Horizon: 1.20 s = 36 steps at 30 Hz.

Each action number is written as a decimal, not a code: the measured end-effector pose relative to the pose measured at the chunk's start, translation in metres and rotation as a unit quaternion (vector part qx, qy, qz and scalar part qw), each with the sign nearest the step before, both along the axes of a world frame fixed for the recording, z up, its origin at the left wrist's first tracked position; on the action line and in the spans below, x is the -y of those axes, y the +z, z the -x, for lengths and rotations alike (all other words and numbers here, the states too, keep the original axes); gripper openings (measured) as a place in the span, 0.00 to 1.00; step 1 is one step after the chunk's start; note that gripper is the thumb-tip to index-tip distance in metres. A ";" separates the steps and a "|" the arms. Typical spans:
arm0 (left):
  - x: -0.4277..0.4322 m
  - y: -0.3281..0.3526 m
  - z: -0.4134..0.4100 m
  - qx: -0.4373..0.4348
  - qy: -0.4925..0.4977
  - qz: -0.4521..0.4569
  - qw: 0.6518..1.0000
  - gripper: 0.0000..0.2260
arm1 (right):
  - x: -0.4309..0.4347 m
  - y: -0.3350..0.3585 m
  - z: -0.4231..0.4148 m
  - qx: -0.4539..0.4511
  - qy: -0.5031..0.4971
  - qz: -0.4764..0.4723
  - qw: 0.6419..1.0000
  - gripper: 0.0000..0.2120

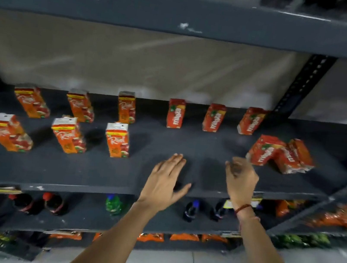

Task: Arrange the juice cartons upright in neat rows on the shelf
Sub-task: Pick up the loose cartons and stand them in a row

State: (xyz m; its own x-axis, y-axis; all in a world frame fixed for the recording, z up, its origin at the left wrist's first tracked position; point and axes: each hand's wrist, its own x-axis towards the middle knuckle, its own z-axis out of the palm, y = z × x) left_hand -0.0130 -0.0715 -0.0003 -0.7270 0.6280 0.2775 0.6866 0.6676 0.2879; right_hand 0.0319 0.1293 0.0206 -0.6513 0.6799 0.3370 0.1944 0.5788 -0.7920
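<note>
**Orange cartons stand, red ones lie tumbled**

Orange cartons (74, 120) stand in two rows on the shelf (200, 144), frame left. At centre, left hand (165, 181) and right hand (241, 183) hover open, empty. Right, red cartons (280, 155) lie toppled.

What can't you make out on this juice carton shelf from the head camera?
- Tumbled red cartons, head view: motion blur and overlap hide how many lie there.
- Small print on the orange cartons: too small and blurred.
- Bottles on the lower shelf: partly hidden by the shelf edge and the forearms.
- Right hand: blurred, finger pose unclear; the left hand is open.
- Top shelf contents: cut off by the frame edge.
</note>
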 end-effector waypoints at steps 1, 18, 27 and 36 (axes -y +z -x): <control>-0.015 -0.001 0.001 0.006 0.000 0.017 1.000 0.31 | -0.021 0.000 0.000 0.012 -0.029 -0.008 0.999 0.06; -0.076 -0.016 -0.001 -0.011 0.021 0.173 0.985 0.50 | -0.162 0.019 0.003 0.266 -0.153 0.053 0.950 0.24; -0.076 -0.017 -0.001 -0.015 0.022 0.168 0.985 0.49 | -0.094 0.015 -0.049 -0.145 -0.131 0.479 0.856 0.17; -0.077 -0.020 -0.001 -0.001 0.023 0.134 0.991 0.49 | -0.036 0.029 0.014 -0.021 -0.004 0.160 0.987 0.22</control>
State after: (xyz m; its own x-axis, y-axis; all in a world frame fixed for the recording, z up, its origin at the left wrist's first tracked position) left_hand -0.0121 0.0051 -0.0198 -0.7566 0.6449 0.1076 0.6535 0.7509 0.0948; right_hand 0.0183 0.1654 0.0494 -0.6358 0.7608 0.1302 0.1610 0.2957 -0.9416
